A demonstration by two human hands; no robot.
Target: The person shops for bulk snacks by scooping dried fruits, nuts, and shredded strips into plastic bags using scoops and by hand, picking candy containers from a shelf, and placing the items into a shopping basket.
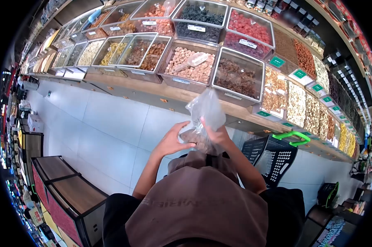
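A clear plastic bag [206, 108] hangs upright in front of my apron, its loose top puffed out and something brownish showing in its lower part. My right hand [215, 132] is closed round the middle of the bag. Beside the bag's lower left side, my left hand [173, 139] is held with thumb and fingers spread apart, the fingertips close to the plastic. Beyond the bag stands an uncovered bin of pale pink pieces [200, 73] with a clear scoop [190, 61] lying on them.
Lidded bins of dried goods, one with dark brown pieces [237, 76], line the wooden counter [153, 94]. A black basket with a green handle [272, 154] is at my right. A low display unit [72, 191] stands at the left.
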